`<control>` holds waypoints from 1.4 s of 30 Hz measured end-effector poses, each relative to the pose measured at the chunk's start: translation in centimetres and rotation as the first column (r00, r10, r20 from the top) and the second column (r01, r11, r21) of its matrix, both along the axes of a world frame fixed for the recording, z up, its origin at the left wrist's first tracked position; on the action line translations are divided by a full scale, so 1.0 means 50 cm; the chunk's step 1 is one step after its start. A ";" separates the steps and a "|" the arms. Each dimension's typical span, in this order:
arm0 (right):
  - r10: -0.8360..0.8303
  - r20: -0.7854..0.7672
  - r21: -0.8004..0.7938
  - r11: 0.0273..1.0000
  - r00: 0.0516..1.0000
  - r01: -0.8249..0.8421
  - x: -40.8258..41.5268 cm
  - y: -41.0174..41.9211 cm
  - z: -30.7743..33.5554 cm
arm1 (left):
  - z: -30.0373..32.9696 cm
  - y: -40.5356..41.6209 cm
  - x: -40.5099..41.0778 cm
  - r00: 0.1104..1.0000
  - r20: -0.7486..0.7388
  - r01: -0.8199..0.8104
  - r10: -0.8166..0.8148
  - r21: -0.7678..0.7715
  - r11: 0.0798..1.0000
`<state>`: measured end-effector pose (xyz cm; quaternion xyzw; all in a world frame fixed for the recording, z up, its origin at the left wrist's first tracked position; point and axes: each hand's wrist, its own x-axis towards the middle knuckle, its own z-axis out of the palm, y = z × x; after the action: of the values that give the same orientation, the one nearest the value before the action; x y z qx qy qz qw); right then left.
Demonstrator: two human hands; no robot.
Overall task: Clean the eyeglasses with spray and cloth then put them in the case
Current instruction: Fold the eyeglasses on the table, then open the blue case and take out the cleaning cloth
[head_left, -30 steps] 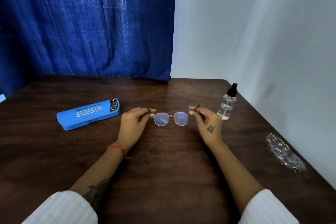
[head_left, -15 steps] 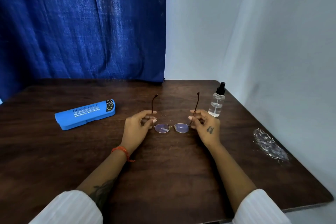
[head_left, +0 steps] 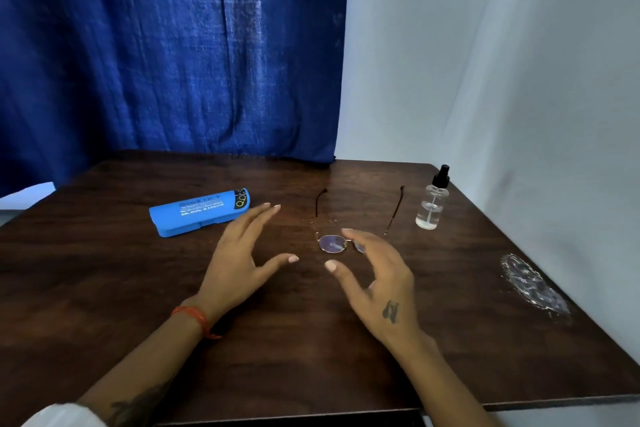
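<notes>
The thin-framed eyeglasses (head_left: 331,242) lie on the dark wooden table (head_left: 138,288) with both temples unfolded and pointing away from me. My left hand (head_left: 242,253) hovers open just left of them, fingers spread, holding nothing. My right hand (head_left: 377,274) is open too, in front of the right lens and partly hiding it. A closed blue case (head_left: 201,212) lies at the left. A clear spray bottle (head_left: 433,201) with a black nozzle stands upright at the right. No cloth is visible.
A crumpled clear plastic wrapper (head_left: 533,284) lies near the table's right edge. A blue curtain (head_left: 173,45) hangs behind the table and a white wall (head_left: 502,80) runs along the right side. The table's front edge is close to me.
Both hands have let go of the eyeglasses and drawn back toward me with fingers spread. The glasses now rest on the table with temples unfolded.
</notes>
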<state>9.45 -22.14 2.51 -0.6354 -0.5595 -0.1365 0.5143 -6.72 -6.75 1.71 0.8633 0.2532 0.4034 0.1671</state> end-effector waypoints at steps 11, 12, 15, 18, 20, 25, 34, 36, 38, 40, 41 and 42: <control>0.246 0.403 -0.293 0.947 0.882 -0.130 -0.155 0.239 0.068 | 0.003 0.154 -0.174 0.842 -0.287 -0.434 0.457 0.145 0.889; 0.257 0.427 -0.329 0.937 0.867 -0.116 -0.159 0.267 0.063 | -0.004 0.168 -0.183 0.841 -0.286 -0.454 0.459 0.089 0.886; 0.299 0.489 -0.439 0.896 0.820 -0.065 -0.162 0.349 0.046 | -0.022 0.191 -0.193 0.873 -0.233 -0.458 0.428 -0.091 0.885; 0.334 0.509 -0.530 0.848 0.793 -0.018 -0.159 0.417 0.026 | -0.029 0.205 -0.194 0.916 -0.123 -0.401 0.383 -0.217 0.890; 0.360 0.516 -0.595 0.804 0.777 0.022 -0.156 0.455 0.016 | -0.032 0.214 -0.195 0.918 -0.103 -0.398 0.384 -0.247 0.884; 0.425 0.414 -0.741 0.671 0.805 0.026 -0.149 0.507 0.010 | -0.039 0.232 -0.199 0.933 -0.066 -0.358 0.353 -0.264 0.896; 0.451 0.377 -0.708 0.704 0.809 -0.063 -0.121 0.450 0.029 | -0.030 0.208 -0.202 0.969 0.023 -0.235 0.247 -0.224 0.946; 0.441 0.365 -0.676 0.731 0.820 -0.092 -0.110 0.416 0.025 | -0.028 0.190 -0.199 0.980 0.016 -0.192 0.200 -0.205 0.960; 0.442 0.371 -0.633 0.764 0.817 -0.125 -0.102 0.382 0.015 | -0.027 0.169 -0.197 0.985 0.012 -0.167 0.172 -0.189 0.968; 0.436 0.377 -0.575 0.802 0.818 -0.163 -0.099 0.351 0.001 | -0.029 0.149 -0.196 0.988 -0.009 -0.156 0.157 -0.186 0.970; 0.432 0.376 -0.542 0.820 0.820 -0.183 -0.099 0.338 -0.007 | -0.031 0.141 -0.196 0.989 -0.023 -0.151 0.149 -0.183 0.972; 0.431 0.374 -0.513 0.834 0.821 -0.205 -0.099 0.327 -0.014 | -0.034 0.133 -0.196 0.989 -0.040 -0.146 0.141 -0.176 0.974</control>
<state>4.48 -5.79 1.80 -0.5778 -0.7846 -0.0641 0.2156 -16.50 -0.09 0.04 0.8297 0.3523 0.3784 0.2105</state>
